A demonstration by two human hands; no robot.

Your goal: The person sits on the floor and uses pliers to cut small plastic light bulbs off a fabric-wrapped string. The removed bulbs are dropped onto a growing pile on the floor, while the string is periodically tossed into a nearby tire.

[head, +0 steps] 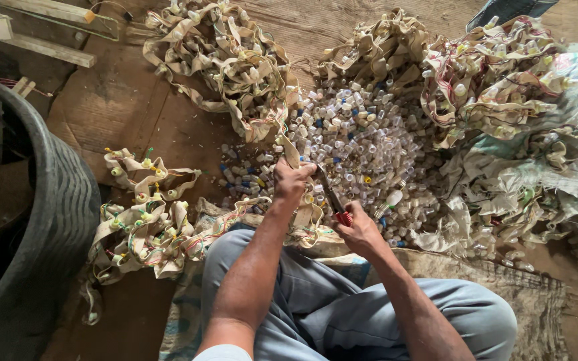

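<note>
1. Left hand [294,179]: closed around a beige strip [287,148] of webbing studded with small sockets and thin wires. The strip runs up from the fist toward a tangled heap of the same strip [225,63] at the top of the view.
2. Right hand [359,230]: closed on the red handles of a pair of pliers [332,197]. The dark jaws point up and left, ending just beside the left fist and the strip held there.
3. Heap of small clear caps [362,134]: lies on the floor directly beyond both hands, mixed with a few blue and yellow pieces.
4. Further strip tangles: one bundle [145,227] on the floor left of the knees, another [490,73] at upper right, resting on sacking.
5. Black tyre [48,220]: fills the left edge, well apart from the hands.
6. The person sits with grey trousers [342,307] in the lower view, on a woven mat [523,294] over the wooden floor [112,100].
</note>
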